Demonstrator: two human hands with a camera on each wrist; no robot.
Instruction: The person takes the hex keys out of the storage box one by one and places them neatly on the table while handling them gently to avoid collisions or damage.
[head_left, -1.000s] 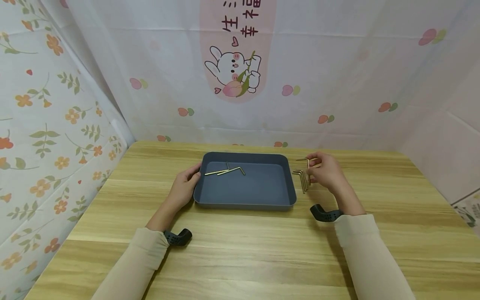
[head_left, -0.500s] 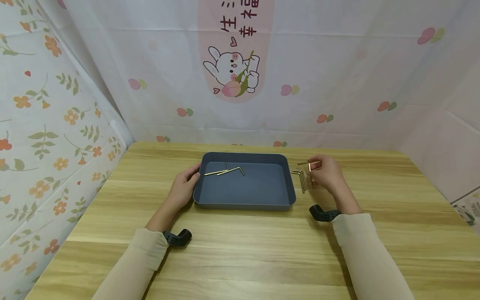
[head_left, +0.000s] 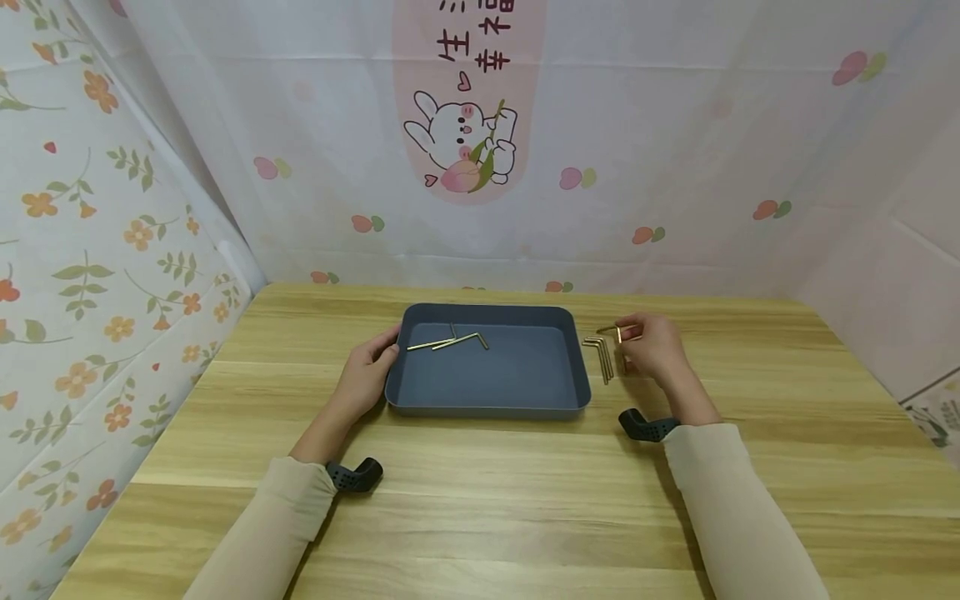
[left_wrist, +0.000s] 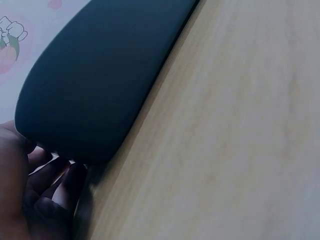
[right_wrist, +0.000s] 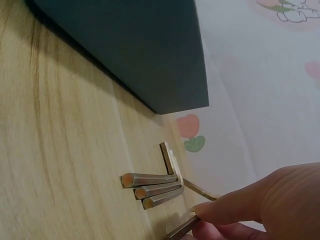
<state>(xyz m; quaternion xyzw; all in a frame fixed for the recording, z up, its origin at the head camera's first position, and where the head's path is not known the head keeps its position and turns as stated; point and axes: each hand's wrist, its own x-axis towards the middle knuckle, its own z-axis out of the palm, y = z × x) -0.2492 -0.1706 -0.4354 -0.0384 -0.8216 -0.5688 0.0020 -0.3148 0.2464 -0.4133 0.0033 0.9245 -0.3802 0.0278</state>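
Note:
In the head view my left hand (head_left: 366,377) grips the left end of a dark blue-grey tray (head_left: 487,412), thumb at the rim. Its fingers curl against the tray's outer wall in the left wrist view. Two brass-coloured hex keys (head_left: 461,339) lie crossed inside the tray, toward the left. Right of the tray, my right hand (head_left: 654,348) pinches another L-shaped hex key (right_wrist: 183,228) between thumb and fingers, low over the table. Three more hex keys (right_wrist: 156,190) lie side by side between that hand and the tray, their short arms toward the back.
The wooden table (head_left: 480,508) runs back to a white patterned cloth (head_left: 637,150) hanging behind it. A floral cloth (head_left: 112,275) hangs along the left side. Black wrist mounts (head_left: 651,426) sit at both cuffs.
My right hand has shifted slightly downward in the head view, and the pinched hex key's short arm now slants more. My left hand stays on the tray.

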